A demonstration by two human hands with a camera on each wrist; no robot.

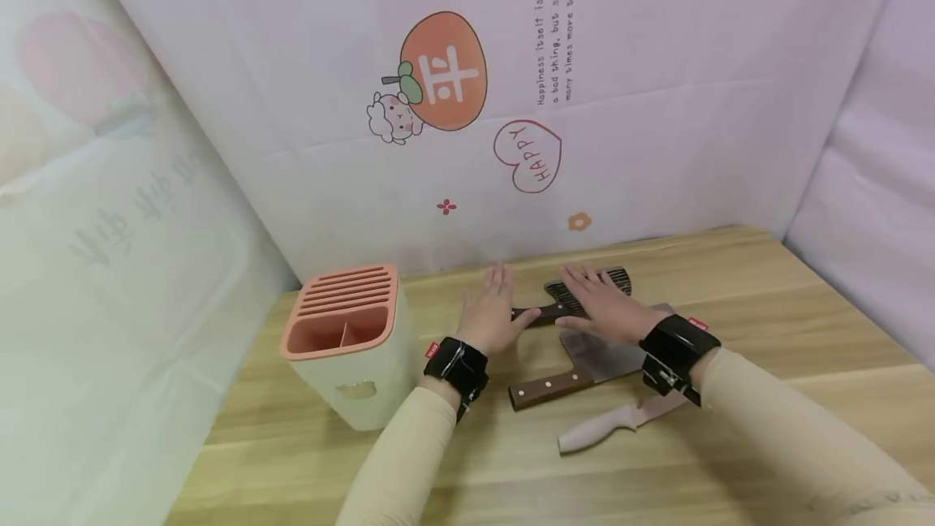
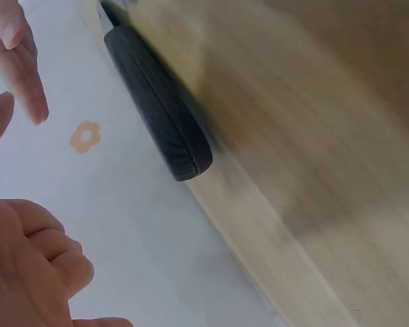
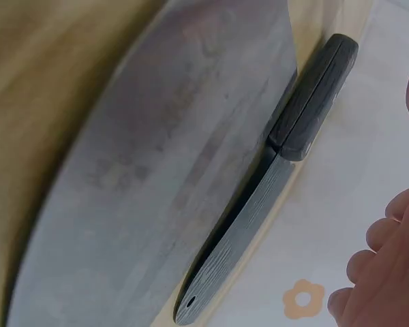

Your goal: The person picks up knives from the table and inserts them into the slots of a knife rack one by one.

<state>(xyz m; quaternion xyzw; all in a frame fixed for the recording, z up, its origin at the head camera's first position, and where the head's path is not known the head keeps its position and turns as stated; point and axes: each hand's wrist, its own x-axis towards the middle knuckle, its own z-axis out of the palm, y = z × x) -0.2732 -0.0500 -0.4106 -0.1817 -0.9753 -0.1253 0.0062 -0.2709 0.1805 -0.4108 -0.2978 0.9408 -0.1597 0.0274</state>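
Observation:
My left hand [image 1: 491,313], its fingers straight, hovers at the left end of a black-handled knife [image 1: 549,312] with a dark ridged blade. In the left wrist view that handle [image 2: 157,102] appears apart from the palm [image 2: 27,262]. Over the dark blade, partly hiding it, my right hand [image 1: 602,307] stretches out with fingers extended. A broad cleaver [image 1: 602,351] with a brown riveted handle lies below the right hand and wrist. Closest to me is a pink knife [image 1: 595,429], its blade end hidden by the right wrist. Neither hand grips anything.
A white knife block [image 1: 365,390] with a salmon-coloured slotted top stands on the left of the wooden table [image 1: 497,473]. Printed white cloth [image 1: 657,128] hangs behind the table and along both sides.

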